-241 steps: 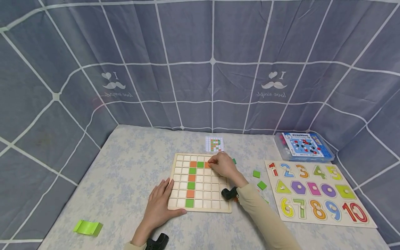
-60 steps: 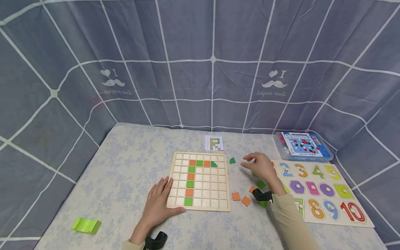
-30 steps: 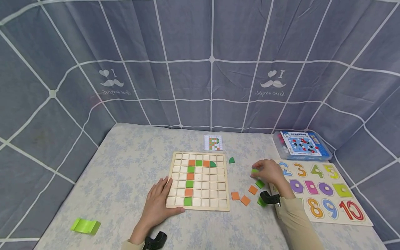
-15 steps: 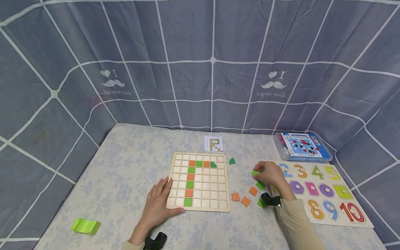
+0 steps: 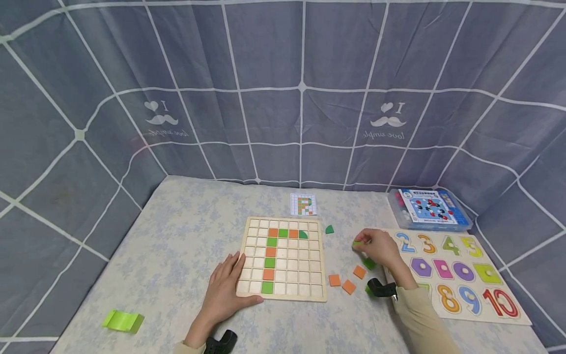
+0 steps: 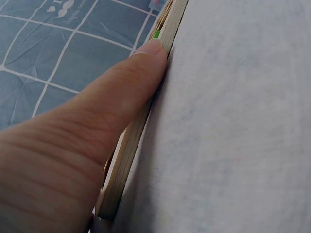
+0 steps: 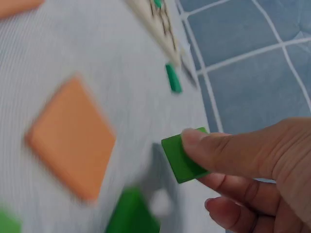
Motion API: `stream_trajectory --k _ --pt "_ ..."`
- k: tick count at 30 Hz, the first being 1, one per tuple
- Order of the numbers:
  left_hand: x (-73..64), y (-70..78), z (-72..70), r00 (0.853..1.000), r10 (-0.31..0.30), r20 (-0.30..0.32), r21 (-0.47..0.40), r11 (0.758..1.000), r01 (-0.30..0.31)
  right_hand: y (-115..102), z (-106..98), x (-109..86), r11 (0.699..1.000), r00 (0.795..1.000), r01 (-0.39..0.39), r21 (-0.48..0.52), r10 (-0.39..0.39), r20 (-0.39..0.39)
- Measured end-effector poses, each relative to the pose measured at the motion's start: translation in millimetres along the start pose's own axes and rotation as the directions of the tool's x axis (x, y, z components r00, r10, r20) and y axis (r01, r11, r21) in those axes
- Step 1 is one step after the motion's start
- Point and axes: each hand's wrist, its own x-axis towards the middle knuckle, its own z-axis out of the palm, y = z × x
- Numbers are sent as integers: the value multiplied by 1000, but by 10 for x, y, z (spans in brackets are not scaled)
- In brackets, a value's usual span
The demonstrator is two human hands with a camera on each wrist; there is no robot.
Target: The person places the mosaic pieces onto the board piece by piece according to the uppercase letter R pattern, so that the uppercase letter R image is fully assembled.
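Observation:
A wooden grid board [image 5: 292, 275] lies mid-table, with orange and green square tiles in a column and along a row near its top. At that row's right end sits a dark green quarter-round tile [image 5: 302, 235]. My left hand [image 5: 225, 290] rests against the board's lower left corner, its thumb along the near edge, as the left wrist view also shows. Right of the board, my right hand [image 5: 378, 247] pinches a green square tile [image 7: 182, 158] between thumb and fingers, lifted off the table in the right wrist view.
Orange tiles [image 5: 348, 286] and green tiles [image 5: 369, 264] lie loose beside the board, with a quarter-round piece [image 5: 329, 229]. Behind it is a pattern card [image 5: 303, 204]. A number puzzle [image 5: 446, 275] and plastic box [image 5: 429, 209] stand right; a lime green holder [image 5: 124, 321] lies left.
The right hand placed an orange tile, then a quarter-round tile appeared beside it on the board. It moved right to the loose tiles and picked up a green square. The left hand stayed put.

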Motion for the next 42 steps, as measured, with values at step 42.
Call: stream_trajectory --k 42 --pt "13 -29 42 999 -31 12 18 999 31 -820 727 329 976 981 164 144 -176 77"
